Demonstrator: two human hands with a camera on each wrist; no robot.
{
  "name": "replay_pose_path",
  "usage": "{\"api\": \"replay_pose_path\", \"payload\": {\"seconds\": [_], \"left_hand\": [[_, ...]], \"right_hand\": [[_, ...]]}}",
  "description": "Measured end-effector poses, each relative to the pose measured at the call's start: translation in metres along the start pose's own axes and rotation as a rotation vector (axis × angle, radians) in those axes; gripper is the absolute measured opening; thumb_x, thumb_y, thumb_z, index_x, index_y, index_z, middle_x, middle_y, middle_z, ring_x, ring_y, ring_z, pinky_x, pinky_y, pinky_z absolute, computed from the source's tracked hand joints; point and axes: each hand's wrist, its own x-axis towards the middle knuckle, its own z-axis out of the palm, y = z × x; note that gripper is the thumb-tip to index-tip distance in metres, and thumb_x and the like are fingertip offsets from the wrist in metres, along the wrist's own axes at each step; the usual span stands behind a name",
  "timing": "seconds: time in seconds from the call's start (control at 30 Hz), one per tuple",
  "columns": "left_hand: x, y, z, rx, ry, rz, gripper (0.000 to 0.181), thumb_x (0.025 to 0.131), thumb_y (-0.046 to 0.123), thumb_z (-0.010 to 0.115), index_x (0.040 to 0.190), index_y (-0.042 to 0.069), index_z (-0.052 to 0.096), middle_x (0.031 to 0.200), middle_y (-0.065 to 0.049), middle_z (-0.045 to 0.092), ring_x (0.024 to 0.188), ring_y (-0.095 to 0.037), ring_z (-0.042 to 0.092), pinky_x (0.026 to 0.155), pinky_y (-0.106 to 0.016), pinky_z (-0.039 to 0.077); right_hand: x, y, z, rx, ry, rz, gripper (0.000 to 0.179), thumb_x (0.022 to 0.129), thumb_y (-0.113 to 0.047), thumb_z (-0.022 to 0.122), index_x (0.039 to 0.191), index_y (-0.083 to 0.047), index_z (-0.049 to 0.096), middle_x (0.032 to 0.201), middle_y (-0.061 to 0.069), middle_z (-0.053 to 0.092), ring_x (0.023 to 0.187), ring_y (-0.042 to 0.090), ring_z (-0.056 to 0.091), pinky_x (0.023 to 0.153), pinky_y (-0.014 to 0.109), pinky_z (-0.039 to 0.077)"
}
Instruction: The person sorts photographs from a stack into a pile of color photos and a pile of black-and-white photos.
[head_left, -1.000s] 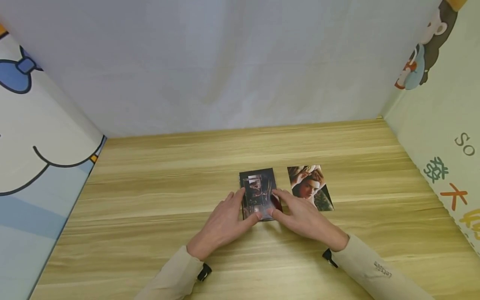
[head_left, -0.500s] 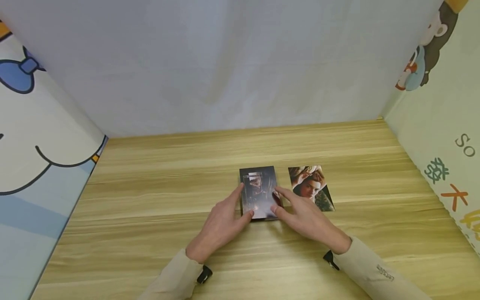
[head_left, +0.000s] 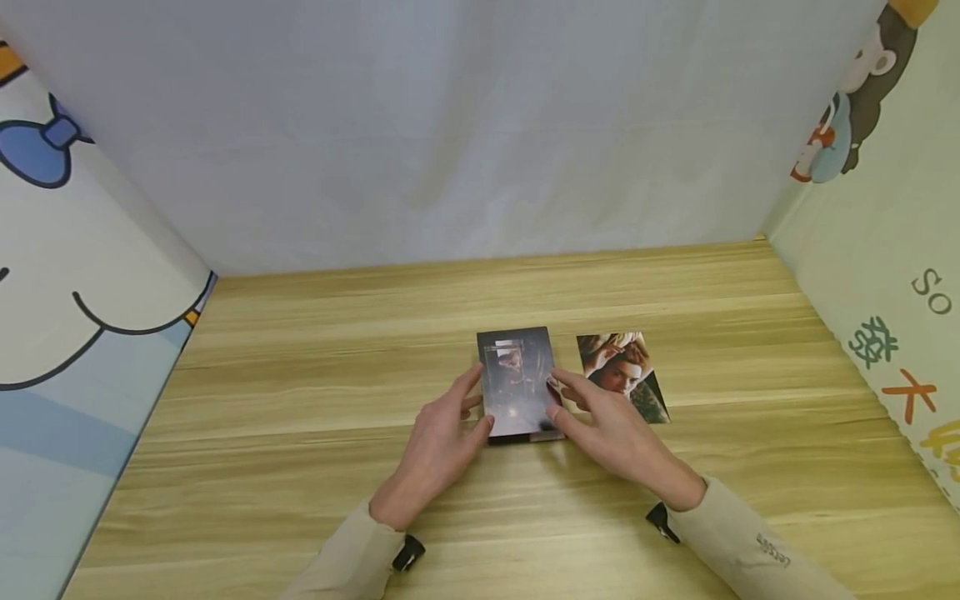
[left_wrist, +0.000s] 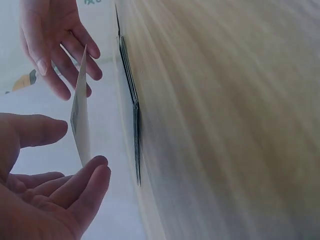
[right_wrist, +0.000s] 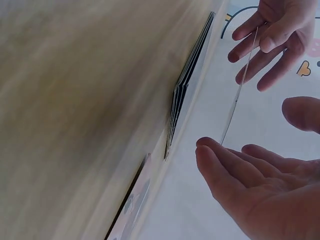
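A dark glossy photo card is raised between both hands, its far end tipped up a little in the head view. My left hand is at its left side, with extended fingertips at the edge. On the opposite side my right hand supports the card on nearly straight fingers. Both thumbs stand apart from the card in the wrist views. Directly below, a thin stack of dark-edged cards lies on the table. Another photo card, printed with a portrait, lies flat beside my right hand.
The wood-grain table extends around the cards. A pale cloth wall stands behind it. Printed panels with cartoon figures close off the left side and the right side.
The dark photo card has risen off the stack, exposing part of the stack's near edge. My left hand has shifted left, its thumb leaving the card's face. The portrait card stays put.
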Motion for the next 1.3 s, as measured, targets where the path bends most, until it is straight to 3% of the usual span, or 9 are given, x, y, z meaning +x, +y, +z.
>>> {"api": "replay_pose_path", "payload": {"seconds": [0.17, 0.4, 0.93, 1.3], "left_hand": [[-0.001, 0.0, 0.0, -0.044, 0.051, 0.027, 0.067, 0.089, -0.003, 0.074, 0.15, -0.002, 0.047, 0.146, -0.02, 0.057, 0.096, -0.028, 0.076, 0.077, -0.036, 0.064], [0.0, 0.001, 0.0, -0.095, 0.067, -0.003, 0.07, 0.09, -0.004, 0.074, 0.153, -0.001, 0.044, 0.146, -0.015, 0.059, 0.083, -0.018, 0.076, 0.062, -0.024, 0.059], [0.001, 0.006, 0.005, -0.223, 0.134, 0.05, 0.072, 0.089, -0.007, 0.073, 0.154, 0.001, 0.044, 0.149, -0.015, 0.057, 0.081, -0.02, 0.076, 0.068, -0.026, 0.062], [0.001, 0.011, 0.009, -0.248, 0.171, 0.072, 0.076, 0.087, -0.009, 0.074, 0.155, 0.0, 0.041, 0.151, -0.02, 0.053, 0.08, -0.02, 0.076, 0.07, -0.028, 0.062]], "right_hand": [[0.0, 0.0, 0.0, 0.026, 0.016, -0.015, 0.055, 0.102, -0.025, 0.065, 0.149, -0.001, 0.052, 0.135, 0.021, 0.066, 0.114, 0.036, 0.07, 0.094, 0.055, 0.057], [0.0, 0.0, -0.001, 0.065, 0.041, -0.005, 0.052, 0.098, -0.014, 0.071, 0.146, 0.0, 0.055, 0.124, 0.021, 0.071, 0.102, 0.03, 0.075, 0.082, 0.047, 0.063], [0.0, 0.002, -0.006, 0.115, 0.201, 0.005, 0.043, 0.093, 0.001, 0.072, 0.135, -0.005, 0.066, 0.094, 0.009, 0.078, 0.087, 0.025, 0.076, 0.07, 0.032, 0.062], [-0.002, 0.001, -0.01, 0.121, 0.27, -0.036, 0.048, 0.09, 0.007, 0.073, 0.136, -0.003, 0.065, 0.101, 0.012, 0.074, 0.087, 0.023, 0.074, 0.073, 0.029, 0.062]]}}
